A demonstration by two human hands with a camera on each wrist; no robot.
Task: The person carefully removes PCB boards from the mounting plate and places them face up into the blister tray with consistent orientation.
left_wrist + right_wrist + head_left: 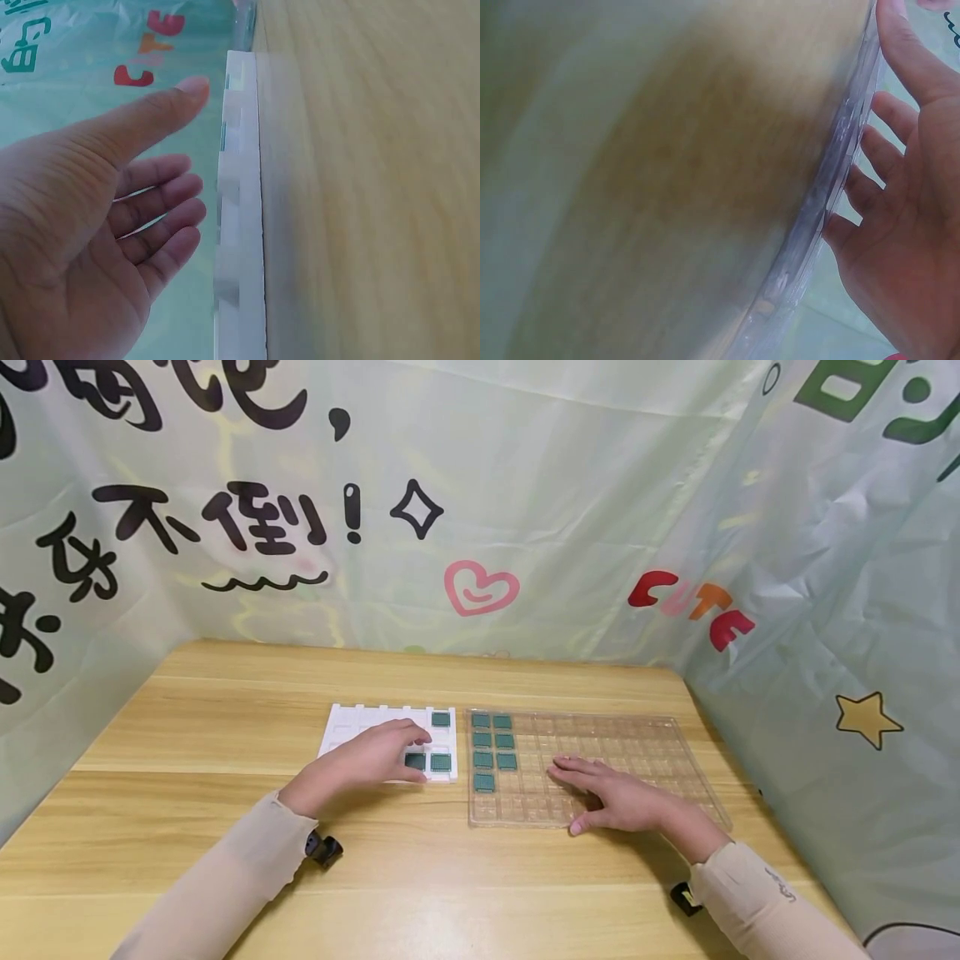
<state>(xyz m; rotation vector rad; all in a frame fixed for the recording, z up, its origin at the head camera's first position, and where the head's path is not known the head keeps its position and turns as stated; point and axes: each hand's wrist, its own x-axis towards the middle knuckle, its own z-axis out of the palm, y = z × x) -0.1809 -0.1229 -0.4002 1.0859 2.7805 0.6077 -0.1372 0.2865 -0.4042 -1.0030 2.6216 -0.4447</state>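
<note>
My left hand [375, 753] hovers over the white tray [339, 728], thumb and fingers apart with nothing between them. Green square chips sit in that tray: one chip [441, 719] at the upper right, another chip [441, 763] at the lower right, and a third [415, 762] beside the left fingertips. The hand covers part of the tray. On the clear plastic tray [600, 731], several green chips [483, 760] fill pockets in the two leftmost columns. My right hand [622, 797] rests on the clear tray's front middle, fingers spread and holding nothing.
Both trays lie side by side on a wooden table [420, 893], with a narrow gap between them. A printed cloth [570, 510] hangs behind the table and along its sides.
</note>
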